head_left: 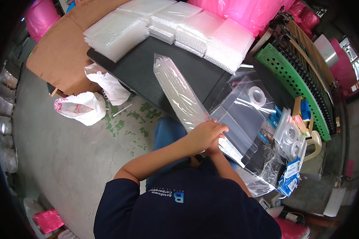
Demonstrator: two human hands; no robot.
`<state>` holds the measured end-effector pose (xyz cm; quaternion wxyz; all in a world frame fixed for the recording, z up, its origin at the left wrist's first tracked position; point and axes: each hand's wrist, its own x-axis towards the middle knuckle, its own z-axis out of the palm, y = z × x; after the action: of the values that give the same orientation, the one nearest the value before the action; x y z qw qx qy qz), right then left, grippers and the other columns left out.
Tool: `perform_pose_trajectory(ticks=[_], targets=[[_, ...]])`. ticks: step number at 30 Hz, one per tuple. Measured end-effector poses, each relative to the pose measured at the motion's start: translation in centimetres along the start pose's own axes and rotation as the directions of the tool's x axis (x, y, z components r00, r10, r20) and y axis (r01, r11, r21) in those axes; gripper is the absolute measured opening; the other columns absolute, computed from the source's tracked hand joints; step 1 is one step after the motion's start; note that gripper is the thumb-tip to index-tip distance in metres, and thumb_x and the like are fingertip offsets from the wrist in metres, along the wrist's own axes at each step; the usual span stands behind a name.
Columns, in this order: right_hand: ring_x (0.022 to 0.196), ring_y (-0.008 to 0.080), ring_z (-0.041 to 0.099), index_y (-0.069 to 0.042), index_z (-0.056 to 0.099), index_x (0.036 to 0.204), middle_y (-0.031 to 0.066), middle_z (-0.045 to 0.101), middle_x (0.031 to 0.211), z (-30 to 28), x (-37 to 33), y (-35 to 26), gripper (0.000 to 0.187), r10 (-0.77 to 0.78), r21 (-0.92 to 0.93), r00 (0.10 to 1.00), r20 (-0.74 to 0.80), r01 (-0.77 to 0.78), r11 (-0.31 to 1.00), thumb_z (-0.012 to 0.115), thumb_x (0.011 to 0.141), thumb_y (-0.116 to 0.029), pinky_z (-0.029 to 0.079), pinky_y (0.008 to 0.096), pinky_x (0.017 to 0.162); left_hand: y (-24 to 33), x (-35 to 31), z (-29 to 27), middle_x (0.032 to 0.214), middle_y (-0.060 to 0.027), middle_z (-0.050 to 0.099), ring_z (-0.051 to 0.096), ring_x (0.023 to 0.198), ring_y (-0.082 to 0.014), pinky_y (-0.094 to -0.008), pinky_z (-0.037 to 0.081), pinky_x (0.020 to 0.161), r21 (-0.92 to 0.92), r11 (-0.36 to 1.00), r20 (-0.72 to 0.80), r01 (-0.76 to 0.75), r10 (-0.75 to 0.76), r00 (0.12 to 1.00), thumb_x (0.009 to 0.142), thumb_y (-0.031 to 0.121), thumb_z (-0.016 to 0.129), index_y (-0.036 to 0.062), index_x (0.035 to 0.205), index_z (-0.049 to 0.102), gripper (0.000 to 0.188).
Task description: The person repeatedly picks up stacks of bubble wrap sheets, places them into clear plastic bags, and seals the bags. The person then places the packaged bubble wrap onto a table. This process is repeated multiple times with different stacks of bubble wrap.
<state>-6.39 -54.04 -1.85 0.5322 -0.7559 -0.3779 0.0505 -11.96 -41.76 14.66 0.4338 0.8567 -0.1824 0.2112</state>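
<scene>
The dark tabletop point(147, 67) fills the middle of the view, with the grey concrete floor point(60, 151) beyond its left edge and a sheet of brown cardboard point(64, 44) past its far left corner. Along the far edge of the tabletop lie several stacks of bubble wrap sheets point(175, 28), side by side, with pink plastic film point(247, 12) behind them. A green perforated rack point(295, 83) runs down the right side. Near the right edge a pile of clear flat plastic bags point(243, 119) lies spread out, a roll of clear tape point(257, 95) resting on it, and more tape rolls in a small bag point(292, 137) lie just beside it. On the floor off the left edge sit two crumpled white plastic bags point(83, 105). The long clear tube-shaped bag point(179, 91) lies on the tabletop with its long axis running from the near edge, at the hands, away toward the far edge and slightly left, its pointed far end near the bubble wrap stacks. Its near end meets the hands directly, so it stretches straight away from the person. The left hand point(205, 135) lies on top, fingers curled closed over the near end of the tube-shaped bag, gripping it. The right hand point(214, 149) is mostly hidden beneath the left; it touches the same end, but how far it is open I cannot tell.
</scene>
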Motion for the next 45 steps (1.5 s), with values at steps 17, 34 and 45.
perform_pose_trajectory(ticks=[17, 34, 45], targets=[[0.107, 0.0244, 0.055, 0.001, 0.049, 0.12, 0.0175, 0.055, 0.116, -0.2, -0.1, 2.8, 0.041, 0.449, 0.361, 0.878, -0.168, -0.369, 0.857, 0.042, 0.08, 0.009, 0.045, 0.0345, 0.088, -7.1, 2.5, -4.9, 0.146, -0.0185, 0.024, 0.016, 0.135, -0.0424, -0.057, 0.02, 0.105, 0.2, 0.97, -0.146, 0.137, -0.109, 0.983, 0.075, 0.042, 0.07, 0.0101, 0.13, 0.047, 0.067], [0.129, 0.0404, 0.034, -0.013, 0.035, 0.14, 0.0195, 0.035, 0.141, -0.6, 2.7, -8.3, 0.061, -0.005, -0.184, 0.999, -0.049, -0.004, 0.983, 0.053, 0.081, -0.011, 0.034, 0.0477, 0.102, -2.0, -8.6, 5.2, 0.122, -0.017, 0.05, 0.053, 0.107, -0.0281, -0.0343, 0.045, 0.086, -0.481, 0.811, -0.616, 0.333, -0.582, 0.531, 0.084, 0.008, 0.06, 0.0006, 0.125, 0.041, 0.046], [0.139, 0.0393, 0.013, -0.03, 0.03, 0.143, 0.0112, 0.017, 0.152, 3.6, 5.5, -7.5, 0.069, 0.119, -0.791, 0.96, 0.252, 0.133, 0.598, 0.057, 0.08, -0.023, 0.01, 0.0688, 0.102, -7.4, -14.5, 7.4, 0.097, -0.0012, 0.056, 0.055, 0.084, -0.01, -0.0256, 0.046, 0.077, -0.963, -0.146, 0.211, 0.226, -0.931, 0.298, 0.094, 0.022, 0.053, 0.009, 0.11, 0.05, 0.021]])
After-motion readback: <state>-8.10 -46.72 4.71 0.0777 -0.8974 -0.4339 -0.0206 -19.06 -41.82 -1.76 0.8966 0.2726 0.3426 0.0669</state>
